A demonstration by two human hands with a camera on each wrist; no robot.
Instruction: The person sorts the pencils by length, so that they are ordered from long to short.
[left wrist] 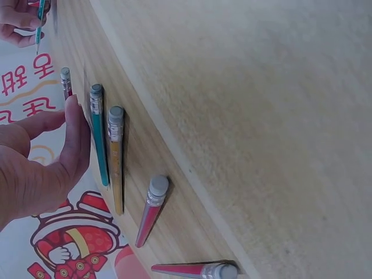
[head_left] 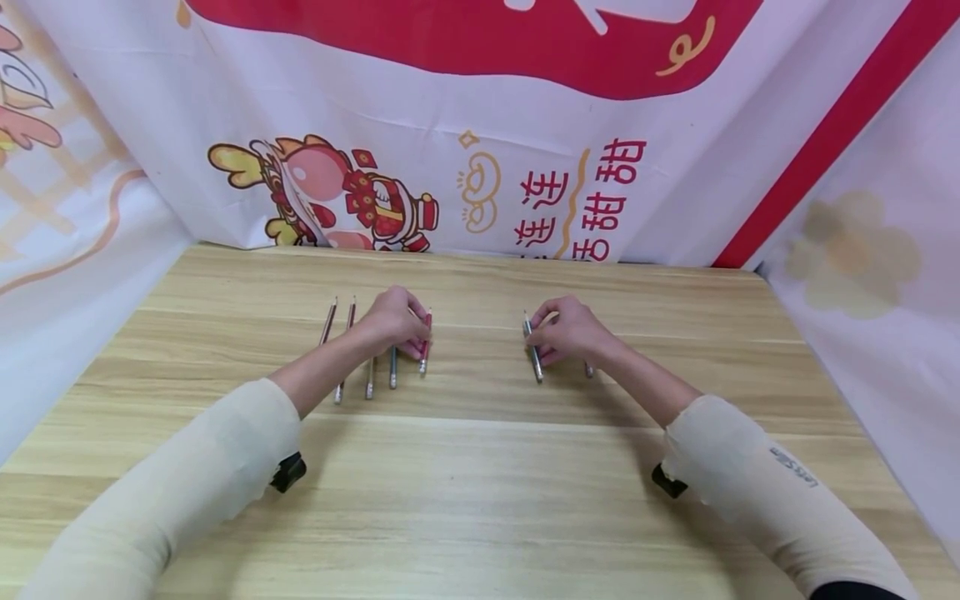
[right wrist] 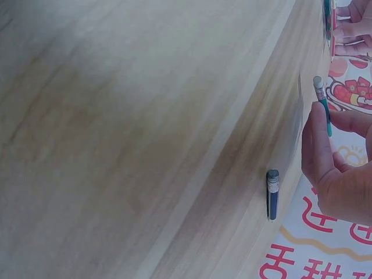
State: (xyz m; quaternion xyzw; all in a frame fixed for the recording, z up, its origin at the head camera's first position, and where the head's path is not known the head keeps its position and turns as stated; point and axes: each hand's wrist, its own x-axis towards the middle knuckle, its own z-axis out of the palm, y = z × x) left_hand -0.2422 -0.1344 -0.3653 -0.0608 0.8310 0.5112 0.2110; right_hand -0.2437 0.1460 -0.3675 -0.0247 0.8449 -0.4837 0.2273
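My left hand (head_left: 397,321) pinches a red pencil (head_left: 423,360) between thumb and fingers, its white eraser end toward me. To the left of this hand lie a teal pencil (left wrist: 99,139), a yellow pencil (left wrist: 116,157) and two dark red pencils (head_left: 328,322), partly hidden by the forearm in the head view. Across a gap, my right hand (head_left: 567,331) pinches a green pencil (right wrist: 323,104) by its middle, eraser end toward me. A dark blue pencil (right wrist: 272,195) lies to the right of that hand, mostly covered by it in the head view.
The pencils are on a wooden table (head_left: 450,483). White printed cloth (head_left: 420,108) hangs along the table's back edge, with more cloth at both sides. Black wrist devices (head_left: 288,472) sit under both sleeves, close above the tabletop.
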